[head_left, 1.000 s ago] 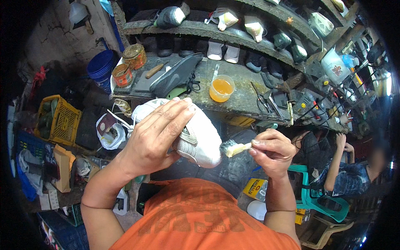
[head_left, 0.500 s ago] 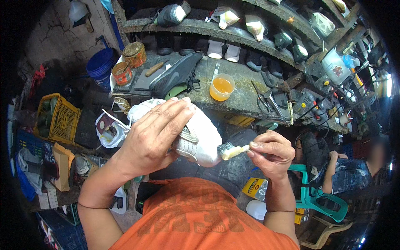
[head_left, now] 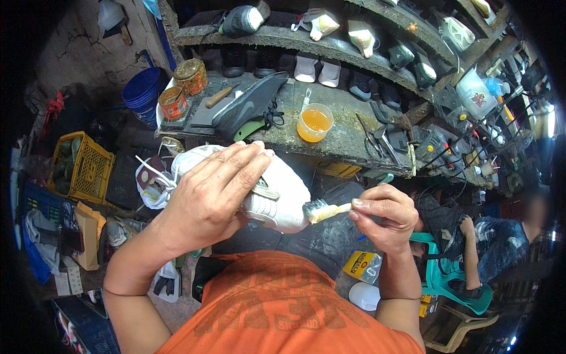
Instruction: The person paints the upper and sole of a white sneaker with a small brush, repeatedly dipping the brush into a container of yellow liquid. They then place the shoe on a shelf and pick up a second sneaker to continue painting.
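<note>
A white sneaker (head_left: 289, 194) is held up in front of my chest, its toe pointing right. My left hand (head_left: 215, 192) is closed over the shoe's middle, fingers across the upper; the thumb is hidden behind it. Between thumb and fingertips, my right hand (head_left: 384, 215) pinches the thin handle of a small brush (head_left: 323, 211) with dark bristles and a pale, coated base. Those bristles are at the toe edge of the sneaker, touching or very close to it. White laces (head_left: 154, 171) hang loose at the shoe's left end.
Beyond the shoe, a workbench (head_left: 348, 150) carries a tub of amber liquid (head_left: 314, 123), a dark sneaker (head_left: 250, 106), open cans (head_left: 173, 103) and pincers (head_left: 370, 138). Shelves (head_left: 306, 41) of shoes rise behind. A person (head_left: 501, 248) sits at right by a green chair (head_left: 439, 277).
The sneaker and my left hand have shifted slightly left. The brush has moved a little left with the toe. The person at right has moved an arm.
</note>
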A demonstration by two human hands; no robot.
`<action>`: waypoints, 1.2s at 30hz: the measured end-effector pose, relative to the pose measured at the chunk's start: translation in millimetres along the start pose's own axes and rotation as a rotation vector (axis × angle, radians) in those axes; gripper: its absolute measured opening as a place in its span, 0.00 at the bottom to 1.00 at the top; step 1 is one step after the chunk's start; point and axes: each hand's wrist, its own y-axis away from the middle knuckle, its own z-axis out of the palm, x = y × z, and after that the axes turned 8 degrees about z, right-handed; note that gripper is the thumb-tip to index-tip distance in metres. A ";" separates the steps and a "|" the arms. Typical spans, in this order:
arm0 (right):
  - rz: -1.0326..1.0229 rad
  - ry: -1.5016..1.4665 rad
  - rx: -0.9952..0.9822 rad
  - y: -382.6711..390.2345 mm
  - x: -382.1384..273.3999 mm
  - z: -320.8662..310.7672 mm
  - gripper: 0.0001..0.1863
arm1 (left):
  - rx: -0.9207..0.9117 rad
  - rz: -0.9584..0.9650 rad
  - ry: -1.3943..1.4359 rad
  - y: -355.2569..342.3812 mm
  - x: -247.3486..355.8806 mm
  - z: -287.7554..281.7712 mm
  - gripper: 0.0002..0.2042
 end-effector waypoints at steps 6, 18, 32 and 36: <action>0.007 -0.003 -0.003 -0.1 1.2 0.8 0.15 | -0.028 -0.026 0.060 -0.2 0.6 -2.9 0.44; -0.019 0.006 -0.009 -0.2 0.6 -0.8 0.14 | -0.055 -0.046 0.159 -0.7 2.4 -5.7 0.43; -0.080 0.046 -0.024 -3.2 -0.9 -3.3 0.15 | -0.164 -0.125 0.366 -2.6 5.5 -14.6 0.37; -0.088 0.044 -0.030 -4.2 -1.1 -3.3 0.15 | -0.182 -0.128 0.386 -2.8 4.7 -15.6 0.37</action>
